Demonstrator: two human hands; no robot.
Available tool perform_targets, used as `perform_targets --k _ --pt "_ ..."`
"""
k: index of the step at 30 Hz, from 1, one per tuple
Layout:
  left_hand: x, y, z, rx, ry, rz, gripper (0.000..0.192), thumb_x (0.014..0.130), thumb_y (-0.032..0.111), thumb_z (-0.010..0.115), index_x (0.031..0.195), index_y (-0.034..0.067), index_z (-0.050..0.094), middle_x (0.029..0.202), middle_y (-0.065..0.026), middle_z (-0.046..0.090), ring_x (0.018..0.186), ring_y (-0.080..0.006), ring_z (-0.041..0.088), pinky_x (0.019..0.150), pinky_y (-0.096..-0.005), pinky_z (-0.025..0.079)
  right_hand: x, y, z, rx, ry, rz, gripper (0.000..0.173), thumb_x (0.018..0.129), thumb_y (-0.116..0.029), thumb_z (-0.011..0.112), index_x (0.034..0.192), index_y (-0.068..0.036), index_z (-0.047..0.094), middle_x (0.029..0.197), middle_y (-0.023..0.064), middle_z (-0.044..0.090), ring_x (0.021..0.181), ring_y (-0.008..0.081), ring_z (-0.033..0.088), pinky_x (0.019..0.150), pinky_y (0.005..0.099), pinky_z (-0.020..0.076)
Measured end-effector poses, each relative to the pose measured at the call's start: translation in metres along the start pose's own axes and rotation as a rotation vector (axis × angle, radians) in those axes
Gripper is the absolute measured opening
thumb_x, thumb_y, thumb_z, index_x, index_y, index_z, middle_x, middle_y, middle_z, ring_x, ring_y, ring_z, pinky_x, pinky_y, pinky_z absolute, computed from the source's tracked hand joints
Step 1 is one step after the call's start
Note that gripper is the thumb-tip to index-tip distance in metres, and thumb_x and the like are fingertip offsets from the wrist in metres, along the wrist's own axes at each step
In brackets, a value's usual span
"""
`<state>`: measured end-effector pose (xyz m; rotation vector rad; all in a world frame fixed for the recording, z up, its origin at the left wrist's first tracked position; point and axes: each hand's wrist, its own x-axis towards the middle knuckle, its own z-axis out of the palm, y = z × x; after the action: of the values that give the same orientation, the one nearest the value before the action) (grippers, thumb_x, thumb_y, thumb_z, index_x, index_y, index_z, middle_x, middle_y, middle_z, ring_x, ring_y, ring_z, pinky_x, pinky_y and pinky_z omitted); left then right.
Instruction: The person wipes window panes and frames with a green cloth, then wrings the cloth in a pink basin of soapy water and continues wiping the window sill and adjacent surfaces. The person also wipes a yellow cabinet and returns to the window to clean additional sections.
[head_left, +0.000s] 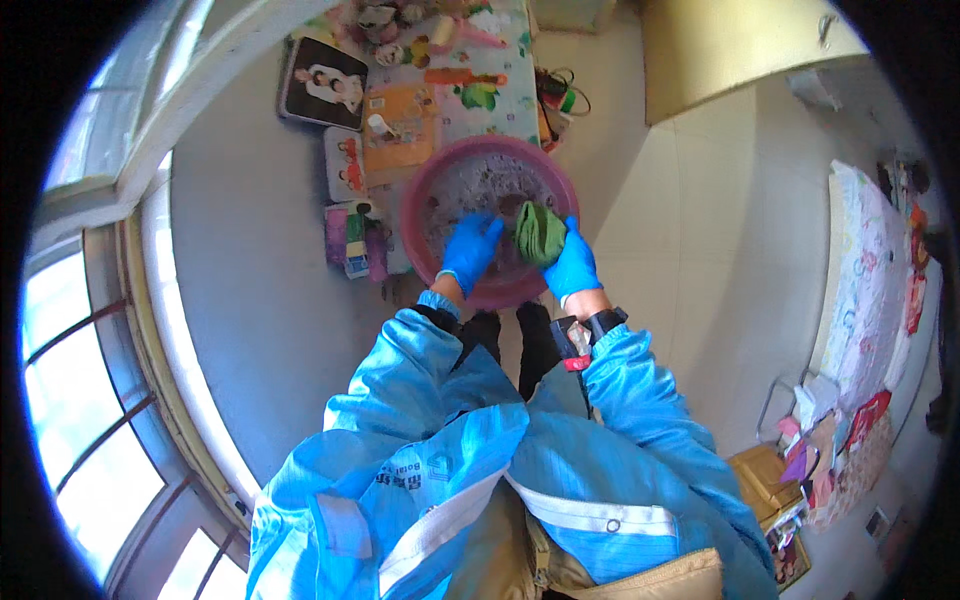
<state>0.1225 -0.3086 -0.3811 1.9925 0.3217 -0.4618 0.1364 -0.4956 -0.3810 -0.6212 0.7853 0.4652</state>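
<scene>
A round pink plastic basin (415, 251) stands before me at the near end of a table, with sudsy water (487, 176) inside. My right hand (574, 264), in a blue glove, grips a bunched green cloth (538, 234) over the basin's right side. My left hand (472, 251), gloved the same way, is above the water at the left, its fingers partly curled. Whether anything sits in the left fingers cannot be made out. The cloth lies to the right of my left hand, apart from it.
A patterned tablecloth (491, 124) covers the table. On it lie a brown envelope (397, 124) and an orange-handled tool (454, 76). Framed photos (324, 82) and bottles (356, 240) line its left edge. Windows (82, 360) run along the left; a yellow door (739, 56) hangs at upper right.
</scene>
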Motion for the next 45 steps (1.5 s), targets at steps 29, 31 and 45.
perform_targets --k 29,31,45 --pt "-0.133 0.159 0.026 -1.199 0.294 0.24 0.036 0.105 0.03 0.057 0.125 0.002 0.065 0.113 -0.0068 0.071 0.1 -0.0157 0.066 0.087 -0.0315 0.054 -0.068 -0.071 0.027 -0.198 -0.95 0.326 0.078 0.1 -0.067 0.039 0.155 -0.011 0.04 0.157 0.0111 0.044 0.143 0.0328 0.04 0.121 0.053 0.0245" --pt "-0.135 0.146 0.029 -1.02 0.365 0.234 0.036 0.104 0.031 0.058 0.125 0.002 0.066 0.113 -0.0067 0.071 0.1 -0.0151 0.065 0.086 -0.0308 0.054 -0.06 -0.072 0.026 -0.182 -1.022 0.357 0.08 0.1 -0.067 0.04 0.155 -0.009 0.04 0.157 0.0123 0.044 0.143 0.0335 0.039 0.123 0.0522 0.0217" --pt "-0.161 0.155 0.011 -0.732 0.581 0.132 0.038 0.102 0.035 0.058 0.123 0.004 0.069 0.112 -0.0145 0.072 0.102 -0.0234 0.067 0.089 -0.0387 0.053 0.025 -0.067 0.048 1.996 0.359 2.196 0.055 0.105 -0.045 0.042 0.143 -0.007 0.05 0.142 0.0121 0.057 0.131 0.0275 0.051 0.114 0.0451 0.0366"
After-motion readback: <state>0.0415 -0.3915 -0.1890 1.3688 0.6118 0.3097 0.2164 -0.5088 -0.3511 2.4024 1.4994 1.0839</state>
